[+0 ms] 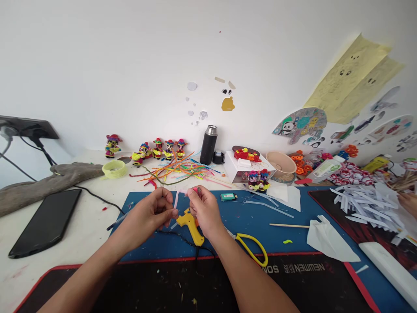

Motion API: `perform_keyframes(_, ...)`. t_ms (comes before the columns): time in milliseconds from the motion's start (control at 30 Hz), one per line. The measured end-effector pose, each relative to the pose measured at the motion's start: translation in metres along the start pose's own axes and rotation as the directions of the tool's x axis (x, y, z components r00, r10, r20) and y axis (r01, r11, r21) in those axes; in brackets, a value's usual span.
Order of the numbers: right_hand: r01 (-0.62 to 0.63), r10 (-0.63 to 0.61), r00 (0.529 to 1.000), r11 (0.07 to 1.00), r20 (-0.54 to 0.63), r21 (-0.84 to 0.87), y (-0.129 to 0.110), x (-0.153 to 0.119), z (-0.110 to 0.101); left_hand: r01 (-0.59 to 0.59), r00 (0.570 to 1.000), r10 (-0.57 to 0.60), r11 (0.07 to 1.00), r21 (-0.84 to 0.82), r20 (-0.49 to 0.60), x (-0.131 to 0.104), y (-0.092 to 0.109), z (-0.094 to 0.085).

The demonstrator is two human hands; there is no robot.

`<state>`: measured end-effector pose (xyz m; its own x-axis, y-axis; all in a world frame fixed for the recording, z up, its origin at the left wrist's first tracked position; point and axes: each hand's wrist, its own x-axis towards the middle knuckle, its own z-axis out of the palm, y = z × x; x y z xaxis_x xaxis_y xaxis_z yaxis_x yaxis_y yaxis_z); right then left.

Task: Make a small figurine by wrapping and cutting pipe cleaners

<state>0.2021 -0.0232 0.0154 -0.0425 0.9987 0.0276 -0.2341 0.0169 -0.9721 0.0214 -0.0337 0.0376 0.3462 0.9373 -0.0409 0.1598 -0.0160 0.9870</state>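
Between the fingertips of my left hand (159,208) is one end of a pale pink pipe cleaner (176,201), which stands up and bends over toward my right hand. My right hand (205,211) is closed around a small red lighter (196,190); only its top with a metal end shows above the thumb. The bent tip of the pipe cleaner is close to the lighter, and I cannot tell whether they touch. Beneath my hands a yellow glue gun (192,228) lies on the blue mat (228,226). Yellow-handled scissors (252,248) lie beside my right wrist, partly covered.
Behind my hands is a pile of coloured pipe cleaners (182,171), with several small figures (158,149) and a black thermos (209,145). A phone (47,221) lies left. White paper strips (368,204) are heaped right, near another person's hand (408,203).
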Motion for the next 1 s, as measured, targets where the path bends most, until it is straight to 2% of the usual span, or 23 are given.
perform_keyframes(167,0.042,-0.048,0.998,0.990,-0.040,-0.136,0.004,0.001,-0.001,0.011,0.999,-0.010,1.000,-0.009,0.030,0.000,0.002,0.001)
perform_keyframes(333,0.045,-0.053,0.997,0.985,-0.048,-0.166,0.003,0.001,-0.001,-0.007,1.000,0.007,1.000,-0.006,0.027,0.000,0.008,0.000)
perform_keyframes(433,0.056,-0.062,0.998,0.981,-0.030,-0.184,0.001,-0.001,0.000,-0.016,1.000,0.016,1.000,-0.021,-0.015,0.002,0.010,-0.002)
perform_keyframes(733,0.134,-0.118,0.991,0.937,0.069,-0.321,-0.002,-0.011,0.004,0.008,0.999,-0.008,1.000,-0.008,-0.033,0.000,0.011,-0.005)
perform_keyframes(1000,0.151,-0.138,0.988,0.925,0.062,-0.349,0.001,-0.010,0.003,0.044,0.997,-0.042,0.998,0.036,-0.067,0.002,0.007,-0.007)
